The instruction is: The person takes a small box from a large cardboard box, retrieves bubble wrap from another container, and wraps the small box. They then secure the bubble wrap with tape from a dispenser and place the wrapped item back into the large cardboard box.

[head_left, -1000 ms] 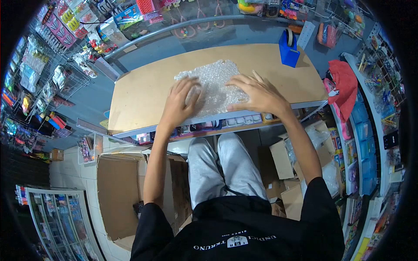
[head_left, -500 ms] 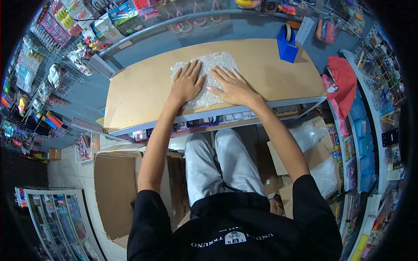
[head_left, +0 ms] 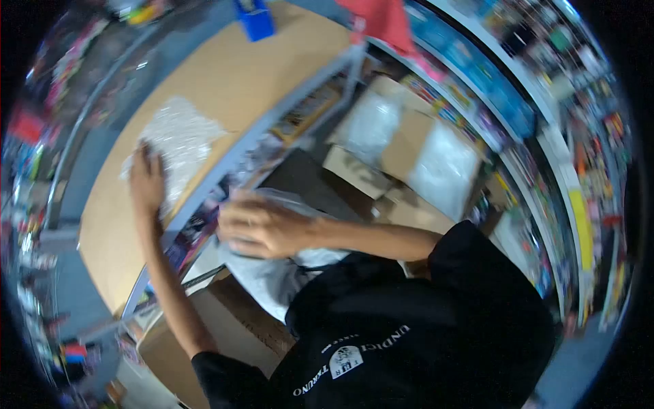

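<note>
My left hand point(head_left: 146, 183) lies flat and open on the sheet of bubble wrap point(head_left: 178, 140), palm down, fingers stretched along its near left part. The sheet rests on the brown counter top point(head_left: 225, 82), close to the counter's front edge, with one corner of the wrap reaching almost to that edge. The rest of the sheet spreads away from my hand toward the middle of the counter.

My right hand point(head_left: 255, 225) is off the counter, just below and in front of its front edge, over my lap. Its fingers are loosely spread and bent, and it is blurred, so I cannot tell for sure whether it grips anything; it appears to hold nothing and sits against the grey cloth of my trousers point(head_left: 272, 273).

At the far edge of the counter stands a blue tape dispenser point(head_left: 255, 17), well apart from the wrap. A red cloth point(head_left: 385, 20) hangs near the counter's far right corner. Under the front edge runs a shelf with small packaged goods point(head_left: 300, 116), too blurred to read. On the floor to my right sit open cardboard boxes point(head_left: 402, 146) with clear plastic bags point(head_left: 443, 167) in them. Another brown cardboard box point(head_left: 225, 327) stands by my left knee, below the counter's near end.
</note>
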A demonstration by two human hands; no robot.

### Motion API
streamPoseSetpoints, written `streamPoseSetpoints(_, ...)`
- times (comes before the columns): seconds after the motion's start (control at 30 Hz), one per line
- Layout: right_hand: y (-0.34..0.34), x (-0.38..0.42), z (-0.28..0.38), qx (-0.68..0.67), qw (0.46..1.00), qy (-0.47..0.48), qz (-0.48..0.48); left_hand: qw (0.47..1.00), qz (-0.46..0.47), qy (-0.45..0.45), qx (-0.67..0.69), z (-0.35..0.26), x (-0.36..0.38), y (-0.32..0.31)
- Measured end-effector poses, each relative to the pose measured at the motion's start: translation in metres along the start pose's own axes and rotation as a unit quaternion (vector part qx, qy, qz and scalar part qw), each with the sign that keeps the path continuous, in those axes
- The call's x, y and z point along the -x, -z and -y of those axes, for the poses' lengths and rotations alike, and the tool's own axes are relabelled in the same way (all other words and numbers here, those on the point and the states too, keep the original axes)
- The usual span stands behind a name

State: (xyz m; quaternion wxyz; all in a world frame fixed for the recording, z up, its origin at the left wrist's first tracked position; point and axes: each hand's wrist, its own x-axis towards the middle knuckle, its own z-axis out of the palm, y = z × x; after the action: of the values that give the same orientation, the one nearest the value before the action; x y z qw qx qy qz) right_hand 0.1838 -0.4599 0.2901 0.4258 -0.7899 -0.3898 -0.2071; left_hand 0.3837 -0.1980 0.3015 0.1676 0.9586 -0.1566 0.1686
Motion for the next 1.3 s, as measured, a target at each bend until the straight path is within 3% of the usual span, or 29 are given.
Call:
streamPoseSetpoints(0.03,0.003,0.038,0.011,-0.061,0.998,0.007,0.008,1.0,0.02,0.01,0.021,0.001,-0.002,0.0)
streamPoseSetpoints(0.1,0.017,0.108,0.028,-0.096,0.991,-0.07,0.059,0.999,0.029,-0.013,0.028,0.005,-0.004,0.002)
streamPoseSetpoints(0.17,0.029,0.181,0.026,-0.075,0.985,-0.153,0.001,0.999,0.034,-0.02,0.016,0.009,-0.004,0.003)
streamPoseSetpoints(0.23,0.049,0.254,0.027,-0.067,0.915,-0.396,-0.031,0.999,0.035,-0.029,-0.001,0.016,-0.007,0.001)
streamPoseSetpoints(0.3,0.07,0.311,0.035,-0.008,0.824,-0.533,-0.192,0.998,0.043,-0.023,0.027,0.023,-0.008,-0.001)
streamPoseSetpoints(0.37,0.085,0.372,0.034,0.011,0.779,-0.557,-0.289,0.998,0.037,-0.037,0.027,0.04,-0.012,-0.008)
streamPoseSetpoints(0.43,0.101,0.406,0.043,0.139,0.758,-0.526,-0.36,0.998,0.051,-0.029,0.036,0.038,-0.012,-0.005)
streamPoseSetpoints(0.5,0.113,0.451,0.048,0.179,0.682,-0.588,-0.396,0.997,0.058,-0.013,0.046,0.035,-0.013,-0.004)
streamPoseSetpoints(0.63,0.138,0.463,0.068,0.345,0.523,-0.654,-0.425,0.997,0.066,-0.017,0.047,0.043,-0.015,-0.004)
streamPoseSetpoints(0.73,0.163,0.506,0.058,0.381,0.392,-0.716,-0.434,0.995,0.074,0.003,0.063,0.043,-0.015,-0.005)
streamPoseSetpoints(0.83,0.18,0.608,0.052,0.458,0.477,-0.708,-0.25,0.995,0.076,0.001,0.069,0.042,-0.013,-0.005)
streamPoseSetpoints(0.87,0.191,0.645,0.046,0.414,0.421,-0.79,-0.166,0.995,0.075,-0.002,0.072,0.042,-0.013,-0.005)
streamPoseSetpoints(1.0,0.217,0.634,0.04,0.423,0.359,-0.818,-0.153,0.994,0.076,-0.004,0.085,0.051,-0.013,-0.007)
streamPoseSetpoints(1.1,0.227,0.651,0.033,0.372,0.372,-0.849,-0.055,0.994,0.078,0.005,0.075,0.043,-0.012,-0.003)
streamPoseSetpoints(1.2,0.223,0.681,0.02,0.351,0.384,-0.853,-0.038,0.994,0.076,0.01,0.077,0.035,-0.009,0.0)
streamPoseSetpoints(1.3,0.22,0.678,0.019,0.352,0.341,-0.865,-0.11,0.995,0.074,0.01,0.068,0.033,-0.007,0.003)
